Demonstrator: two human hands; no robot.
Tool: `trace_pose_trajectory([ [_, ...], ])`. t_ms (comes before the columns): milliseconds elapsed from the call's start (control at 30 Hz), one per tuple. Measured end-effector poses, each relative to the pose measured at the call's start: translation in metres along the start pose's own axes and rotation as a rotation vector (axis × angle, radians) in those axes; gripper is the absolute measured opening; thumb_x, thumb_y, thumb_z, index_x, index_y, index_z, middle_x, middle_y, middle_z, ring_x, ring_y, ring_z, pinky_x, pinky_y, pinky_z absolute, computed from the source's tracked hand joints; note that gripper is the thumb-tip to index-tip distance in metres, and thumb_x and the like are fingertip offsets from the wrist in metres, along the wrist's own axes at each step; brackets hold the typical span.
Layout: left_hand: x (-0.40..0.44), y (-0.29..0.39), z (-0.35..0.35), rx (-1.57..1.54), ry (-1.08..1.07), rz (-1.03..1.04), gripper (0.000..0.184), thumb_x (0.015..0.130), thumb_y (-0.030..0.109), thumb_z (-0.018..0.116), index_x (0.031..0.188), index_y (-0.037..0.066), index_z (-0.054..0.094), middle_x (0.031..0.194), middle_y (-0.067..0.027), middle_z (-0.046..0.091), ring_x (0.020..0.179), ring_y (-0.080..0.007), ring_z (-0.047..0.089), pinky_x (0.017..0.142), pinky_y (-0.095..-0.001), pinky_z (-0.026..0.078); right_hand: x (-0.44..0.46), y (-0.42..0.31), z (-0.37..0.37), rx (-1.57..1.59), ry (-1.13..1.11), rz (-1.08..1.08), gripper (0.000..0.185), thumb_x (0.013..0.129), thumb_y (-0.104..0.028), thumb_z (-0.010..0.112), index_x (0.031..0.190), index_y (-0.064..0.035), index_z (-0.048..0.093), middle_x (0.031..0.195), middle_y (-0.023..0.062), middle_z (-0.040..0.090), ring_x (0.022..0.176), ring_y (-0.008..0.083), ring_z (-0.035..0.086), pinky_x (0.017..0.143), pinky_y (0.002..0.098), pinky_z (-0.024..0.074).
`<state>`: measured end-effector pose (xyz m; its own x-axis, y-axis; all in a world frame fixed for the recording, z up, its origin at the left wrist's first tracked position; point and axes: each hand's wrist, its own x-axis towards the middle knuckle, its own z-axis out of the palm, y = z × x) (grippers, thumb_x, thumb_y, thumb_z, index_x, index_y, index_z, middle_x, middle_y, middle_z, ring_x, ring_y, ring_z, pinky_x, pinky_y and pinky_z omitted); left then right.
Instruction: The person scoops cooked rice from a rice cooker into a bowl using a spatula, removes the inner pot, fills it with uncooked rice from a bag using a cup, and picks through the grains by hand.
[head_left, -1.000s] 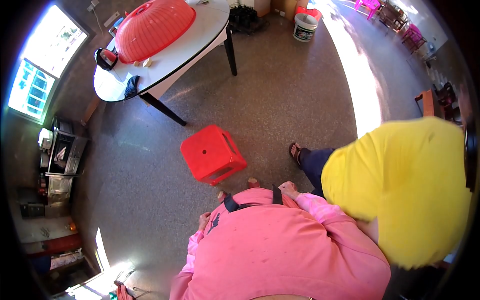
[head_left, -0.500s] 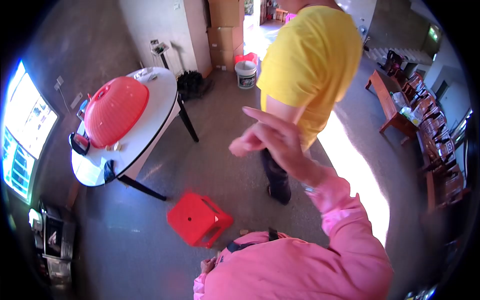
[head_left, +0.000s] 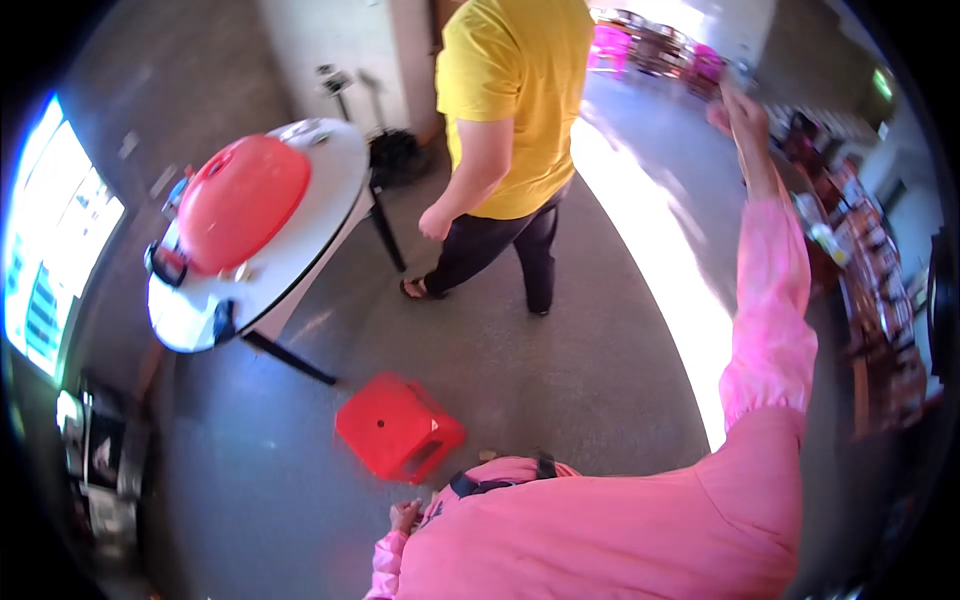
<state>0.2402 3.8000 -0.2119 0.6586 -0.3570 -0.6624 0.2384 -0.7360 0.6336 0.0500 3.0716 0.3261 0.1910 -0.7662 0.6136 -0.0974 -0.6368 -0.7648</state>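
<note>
My right hand (head_left: 743, 125) is raised at the upper right on an outstretched arm in a pink sleeve. One finger points up and away, the others look partly curled, and I see nothing held. Low by my waist is my left hand (head_left: 405, 515), small in view, its fingers curled in; whatever they may hold cannot be made out. The red plastic stool (head_left: 385, 425) on the floor is the nearest thing to it. Ahead, a person in a yellow T-shirt (head_left: 515, 110) and dark trousers stands side-on, apart from my hands.
On the left, a white oval table (head_left: 320, 220) with dark legs bears a red dome-shaped cover (head_left: 245, 200) and small items. Wooden furniture (head_left: 870, 270) lines the right side. Pink stools (head_left: 610, 45) stand far back. Bright sunlight crosses the grey floor.
My right arm has swung up and to the right, away from in front of the person. The person has moved left and farther off. My left hand stays low.
</note>
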Motion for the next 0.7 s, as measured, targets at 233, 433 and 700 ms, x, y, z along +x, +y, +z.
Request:
trace_pose_trajectory([
  [233, -0.025, -0.024, 0.009, -0.016, 0.119, -0.067, 0.035, 0.077, 0.034, 0.065, 0.068, 0.000, 0.064, 0.060, -0.0077, 0.063, 0.052, -0.0184, 0.060, 0.046, -0.0308, 0.045, -0.241, 0.114, 0.107, 0.032, -0.419, 0.637, 0.019, 0.085, -0.019, 0.055, 0.080, -0.0028, 0.063, 0.066, 0.0051, 0.062, 0.057, 0.0100, 0.059, 0.052, 0.0232, 0.0474],
  [433, -0.007, -0.114, 0.034, -0.159, 0.258, -0.034, 0.037, 0.075, 0.035, 0.066, 0.068, -0.001, 0.065, 0.060, -0.0073, 0.062, 0.056, -0.0143, 0.057, 0.052, -0.0332, 0.044, -0.399, 0.120, 0.158, 0.062, -0.863, 0.788, 0.028, 0.088, -0.017, 0.050, 0.108, 0.0011, 0.058, 0.073, 0.0130, 0.065, 0.061, 0.0157, 0.064, 0.055, 0.0252, 0.0535],
  [700, -0.003, -0.095, 0.020, -0.087, 0.194, 0.001, 0.039, 0.074, 0.039, 0.065, 0.069, 0.000, 0.065, 0.059, -0.0099, 0.060, 0.056, -0.0125, 0.054, 0.052, -0.0347, 0.043, -0.523, 0.102, 0.175, 0.057, -1.213, 0.915, 0.031, 0.088, -0.017, 0.049, 0.112, 0.0015, 0.056, 0.076, 0.0105, 0.066, 0.066, 0.0150, 0.065, 0.060, 0.0250, 0.0531],
])
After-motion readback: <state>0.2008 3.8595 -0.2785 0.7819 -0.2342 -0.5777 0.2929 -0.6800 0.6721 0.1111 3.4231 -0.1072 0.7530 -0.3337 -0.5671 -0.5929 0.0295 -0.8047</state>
